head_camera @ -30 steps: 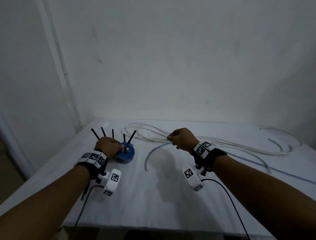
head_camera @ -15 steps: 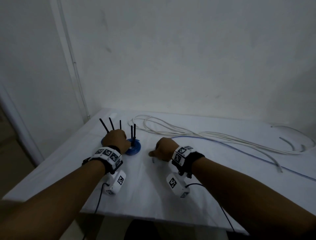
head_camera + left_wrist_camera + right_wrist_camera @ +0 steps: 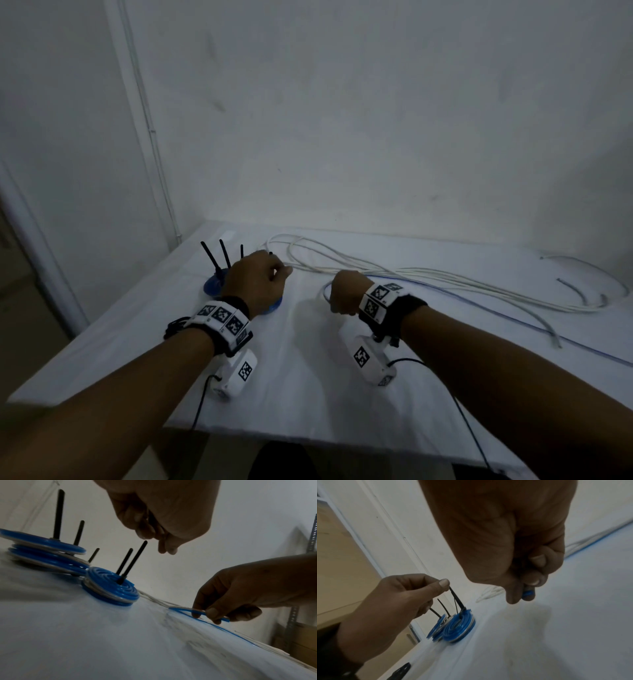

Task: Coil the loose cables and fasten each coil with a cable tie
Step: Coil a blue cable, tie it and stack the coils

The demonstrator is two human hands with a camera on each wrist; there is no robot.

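Note:
A small blue cable coil lies flat on the white table with black cable tie tails standing up from its middle. My left hand hovers just above it, thumb and forefinger pinching the tip of one tail. Behind it, more tied blue coils are stacked, their tails upright. To the right, my right hand pinches the free end of a loose blue cable low over the table. That cable trails off to the right.
Long loose white cables loop across the back of the table towards the right edge. The wall stands close behind. The table's front edge is near my body. A metal rack and cardboard boxes stand off to the right.
My left hand has lifted off the small coil and now sits above it at the tie tail. My right hand, which had dropped to the table, has raised the blue cable's end slightly.

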